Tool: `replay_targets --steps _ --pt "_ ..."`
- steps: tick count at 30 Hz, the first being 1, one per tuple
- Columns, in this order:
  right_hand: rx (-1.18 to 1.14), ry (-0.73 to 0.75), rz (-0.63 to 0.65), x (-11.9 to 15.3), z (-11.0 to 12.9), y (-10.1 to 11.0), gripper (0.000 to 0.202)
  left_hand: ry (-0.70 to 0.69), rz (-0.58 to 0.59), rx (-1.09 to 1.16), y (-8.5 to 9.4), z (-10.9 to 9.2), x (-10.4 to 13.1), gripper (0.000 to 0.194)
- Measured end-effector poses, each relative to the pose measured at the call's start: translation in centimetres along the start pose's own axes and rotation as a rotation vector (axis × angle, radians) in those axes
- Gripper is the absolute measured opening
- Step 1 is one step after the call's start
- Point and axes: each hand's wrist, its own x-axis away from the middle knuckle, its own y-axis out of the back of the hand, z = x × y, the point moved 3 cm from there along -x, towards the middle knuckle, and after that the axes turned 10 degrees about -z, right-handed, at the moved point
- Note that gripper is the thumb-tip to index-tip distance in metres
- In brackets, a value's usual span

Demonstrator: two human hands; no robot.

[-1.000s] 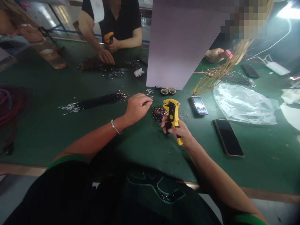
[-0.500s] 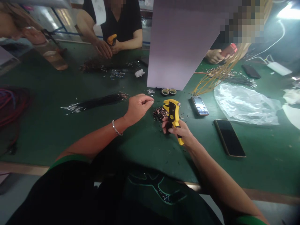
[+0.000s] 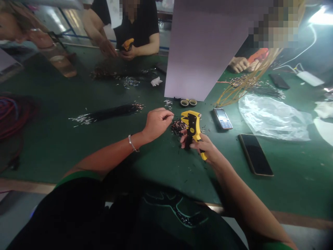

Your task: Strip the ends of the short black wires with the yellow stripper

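My right hand (image 3: 199, 144) is wrapped round the handles of a yellow and black wire stripper (image 3: 193, 128), its jaws facing left. Thumb and fingers of my left hand (image 3: 159, 123) pinch a thin black wire (image 3: 178, 115), whose far end reaches the stripper's jaws. Whether the jaws grip the wire I cannot tell. Beneath the tool lies a pile of short dark wires with copper-coloured ends (image 3: 177, 127). To the left of my left hand, a bundle of black wires (image 3: 111, 113) rests on the green table (image 3: 158, 166).
A tall pale panel (image 3: 192, 48) stands ahead, with two tape rolls (image 3: 188, 102) at its foot. On the right are a keypad phone (image 3: 222, 119), a smartphone (image 3: 256, 155) and a clear plastic bag (image 3: 273, 116). Co-workers sit across the table. Red cables (image 3: 13, 116) lie far left.
My left hand has shifted slightly right with the wire, whose end now meets the stripper's jaws. The stripper has barely moved in my right hand.
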Motion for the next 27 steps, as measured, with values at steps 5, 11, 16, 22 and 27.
replay_targets --steps 5,11,16,22,27 --pt "0.011 -0.029 0.021 0.0 0.1 0.2 0.058 0.032 0.001 0.035 0.1 -0.3 0.1 0.016" --pt "0.031 -0.052 0.039 0.2 0.5 0.3 0.061 0.18 -0.005 0.12 -0.1 0.1 0.2 0.013" --pt "0.019 -0.036 0.011 0.4 0.6 0.3 0.059 0.133 0.017 0.092 -0.4 -0.4 0.7 0.015" --pt "0.021 0.015 -0.039 0.3 0.6 0.3 0.056 0.154 0.043 0.074 -0.5 -0.7 1.3 0.016" --pt "0.02 0.029 -0.039 0.4 0.4 0.3 0.055 0.155 0.052 0.081 -0.9 -1.2 1.9 0.016"
